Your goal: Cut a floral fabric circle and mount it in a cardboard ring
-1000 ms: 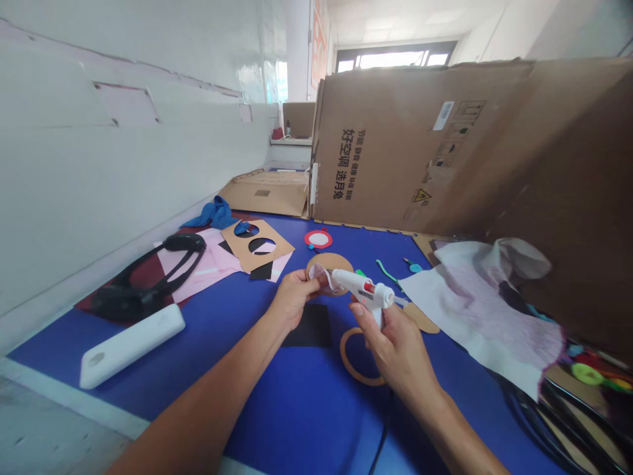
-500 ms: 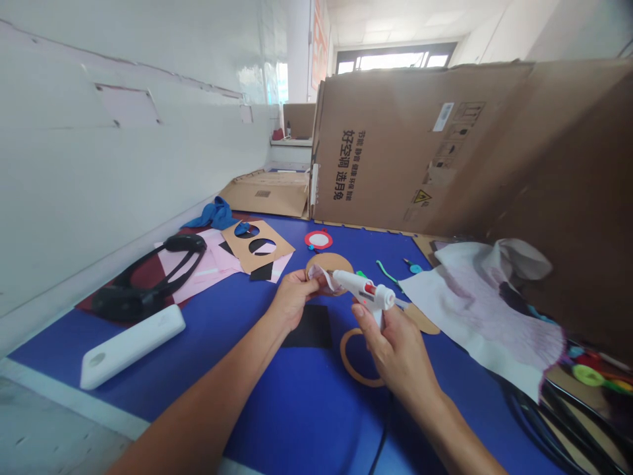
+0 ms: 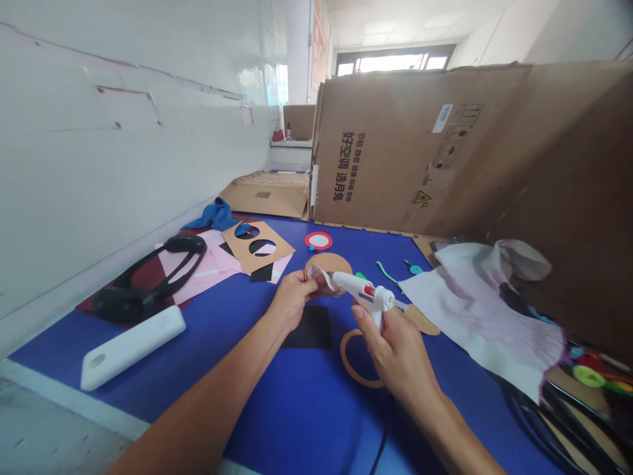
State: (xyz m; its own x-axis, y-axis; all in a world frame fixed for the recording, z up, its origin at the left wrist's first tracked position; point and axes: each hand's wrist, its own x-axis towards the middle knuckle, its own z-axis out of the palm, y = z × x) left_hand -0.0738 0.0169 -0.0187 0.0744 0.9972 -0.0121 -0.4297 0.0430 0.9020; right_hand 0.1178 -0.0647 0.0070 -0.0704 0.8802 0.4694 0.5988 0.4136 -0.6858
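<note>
My left hand (image 3: 293,295) is closed on a brown cardboard disc (image 3: 336,264) with a crumpled piece of white fabric (image 3: 319,276) at its near side. My right hand (image 3: 398,343) grips a white hot glue gun (image 3: 363,290) by its handle; a small red light glows on its side. The gun's nozzle points left and meets the fabric, though exact contact is hard to make out. Below the hands lie a black square sheet (image 3: 309,328) and a brown cardboard ring (image 3: 349,363), partly covered by my right hand.
Cardboard with two round holes (image 3: 257,237) lies over pink sheets at left, beside a black strapped headset (image 3: 128,300) and a white oblong device (image 3: 133,346). A red-rimmed white disc (image 3: 319,240) sits beyond. White cloth (image 3: 475,297) lies right; a large carton (image 3: 386,152) stands behind.
Almost nothing differs. Both hands hold the same pose, with the glue gun's nozzle still at the fabric; the whole view has shifted very slightly.
</note>
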